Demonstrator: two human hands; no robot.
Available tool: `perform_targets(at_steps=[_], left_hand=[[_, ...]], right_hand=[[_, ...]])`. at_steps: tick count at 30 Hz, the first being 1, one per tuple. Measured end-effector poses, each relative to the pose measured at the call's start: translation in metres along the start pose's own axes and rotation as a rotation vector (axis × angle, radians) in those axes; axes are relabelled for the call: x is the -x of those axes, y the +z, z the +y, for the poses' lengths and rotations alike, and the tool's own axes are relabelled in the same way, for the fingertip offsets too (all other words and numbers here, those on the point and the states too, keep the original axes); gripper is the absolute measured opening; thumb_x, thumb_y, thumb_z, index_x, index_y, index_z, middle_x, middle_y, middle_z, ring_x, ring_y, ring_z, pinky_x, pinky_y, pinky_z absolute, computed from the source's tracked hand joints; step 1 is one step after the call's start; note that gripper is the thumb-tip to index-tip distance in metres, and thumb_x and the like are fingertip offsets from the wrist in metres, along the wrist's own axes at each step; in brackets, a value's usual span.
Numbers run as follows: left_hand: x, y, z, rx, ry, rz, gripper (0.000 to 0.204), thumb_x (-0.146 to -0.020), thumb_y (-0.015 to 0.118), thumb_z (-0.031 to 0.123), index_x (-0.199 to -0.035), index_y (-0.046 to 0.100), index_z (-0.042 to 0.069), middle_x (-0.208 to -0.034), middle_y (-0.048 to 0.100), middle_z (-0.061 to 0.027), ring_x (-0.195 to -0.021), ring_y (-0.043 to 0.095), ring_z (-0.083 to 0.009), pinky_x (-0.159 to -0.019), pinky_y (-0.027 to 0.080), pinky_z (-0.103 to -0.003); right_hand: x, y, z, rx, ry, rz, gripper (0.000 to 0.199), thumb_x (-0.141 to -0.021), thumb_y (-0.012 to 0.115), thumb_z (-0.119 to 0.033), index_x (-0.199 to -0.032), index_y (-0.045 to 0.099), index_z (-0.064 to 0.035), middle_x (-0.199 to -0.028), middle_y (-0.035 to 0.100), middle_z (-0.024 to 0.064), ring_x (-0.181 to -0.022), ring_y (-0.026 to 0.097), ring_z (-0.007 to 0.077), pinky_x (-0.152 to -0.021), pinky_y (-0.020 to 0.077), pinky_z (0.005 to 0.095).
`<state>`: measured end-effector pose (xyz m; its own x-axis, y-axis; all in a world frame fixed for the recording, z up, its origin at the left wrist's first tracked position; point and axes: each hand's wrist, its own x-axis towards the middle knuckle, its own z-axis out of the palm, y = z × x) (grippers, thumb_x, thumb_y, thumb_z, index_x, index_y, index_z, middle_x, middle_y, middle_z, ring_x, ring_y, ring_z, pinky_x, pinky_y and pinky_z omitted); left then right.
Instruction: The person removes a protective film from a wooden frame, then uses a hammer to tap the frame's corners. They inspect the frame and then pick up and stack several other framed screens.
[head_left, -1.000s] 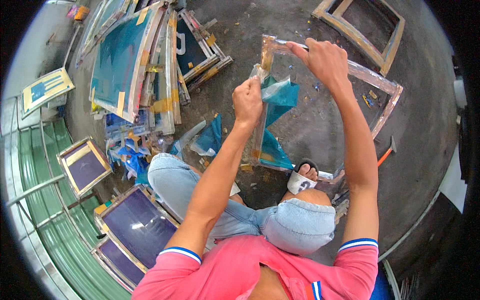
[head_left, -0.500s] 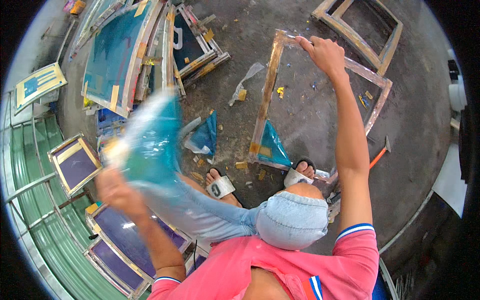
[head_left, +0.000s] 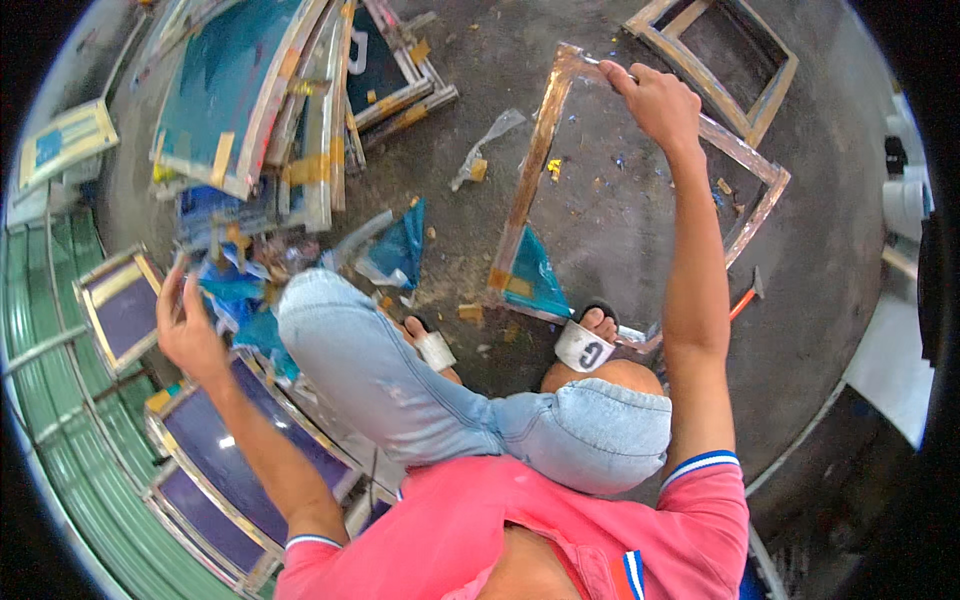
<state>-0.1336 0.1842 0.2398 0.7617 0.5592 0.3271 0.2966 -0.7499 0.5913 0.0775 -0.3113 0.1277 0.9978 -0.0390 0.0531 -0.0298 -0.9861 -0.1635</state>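
Grey concrete floor (head_left: pixel 640 250), stained and littered with tape scraps and torn blue film.

Head view: a person sits low, knees bent, sandalled feet planted on the near rail of a bare wooden frame (head_left: pixel 535 170) that lies flat on the floor. The feet appear to pin it so it does not slide.

Right hand (head_left: pixel 655 100) reaches to the far corner of that frame, fingers curled shut around the rail or a small tool there; which one cannot be told. One triangle of blue mesh (head_left: pixel 540 285) clings to the near corner, just beside the right sandal (head_left: pixel 585 345); the rest of the opening shows only floor.

Left hand (head_left: pixel 185 325) is swung out to the side, fingers loosely spread, empty as far as visible, near a heap of crumpled blue film (head_left: pixel 240 290), likely the discard spot.

Stacked screens (head_left: pixel 250 90) with mesh intact lean beyond that heap. Purple-meshed frames (head_left: pixel 215 450) lie under the left arm. Another empty frame (head_left: pixel 715 45) sits well apart, top right. An orange-handled tool (head_left: pixel 742 298) lies beside the right forearm.
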Motion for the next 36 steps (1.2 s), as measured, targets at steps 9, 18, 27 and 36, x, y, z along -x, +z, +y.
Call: perform_targets(at_steps=[9,18,27,36], left_hand=[[0.154,0.308,0.096,0.796,-0.448,-0.526,0.03,-0.079,0.078,0.012,-0.104,0.071,-0.002,-0.095,0.07,-0.0064,-0.082,0.065,-0.015,-0.077,0.051,-0.029],[0.148,0.34,0.098,1.099,-0.745,-0.594,0.007,-0.085,0.067,0.001,-0.08,0.07,-0.003,-0.079,0.069,-0.0059,-0.065,0.06,-0.0103,-0.06,0.047,-0.027],[0.123,0.387,0.031,0.215,-0.609,-0.323,0.008,-0.08,0.062,0.004,-0.084,0.066,-0.002,-0.082,0.068,-0.0198,-0.072,0.065,-0.0346,-0.067,0.051,-0.044],[0.087,0.321,0.122,0.618,0.08,-0.157,0.016,-0.085,0.066,0.014,-0.089,0.072,0.0,-0.081,0.072,-0.0137,-0.073,0.068,-0.0213,-0.067,0.052,-0.033]], right_hand=[[0.01,-0.026,-0.028,-0.028,0.008,0.012,0.07,-0.09,0.038,-0.072,-0.086,0.069,-0.0087,-0.087,0.069,0.0231,-0.091,0.066,0.0422,-0.076,0.0481,0.0508],[0.014,-0.03,-0.023,0.026,0.041,0.022,0.067,-0.091,0.041,-0.069,-0.084,0.069,-0.009,-0.087,0.069,0.0235,-0.09,0.065,0.0447,-0.077,0.0472,0.0522],[0.027,-0.043,-0.045,0.054,-0.026,0.102,0.065,-0.091,0.042,-0.068,-0.083,0.067,-0.0089,-0.086,0.068,0.0239,-0.088,0.065,0.0444,-0.074,0.0472,0.0524],[0.031,-0.046,-0.034,0.083,-0.004,0.183,0.067,-0.09,0.043,-0.069,-0.078,0.066,-0.0078,-0.081,0.068,0.0218,-0.083,0.066,0.0433,-0.07,0.0486,0.0521]])
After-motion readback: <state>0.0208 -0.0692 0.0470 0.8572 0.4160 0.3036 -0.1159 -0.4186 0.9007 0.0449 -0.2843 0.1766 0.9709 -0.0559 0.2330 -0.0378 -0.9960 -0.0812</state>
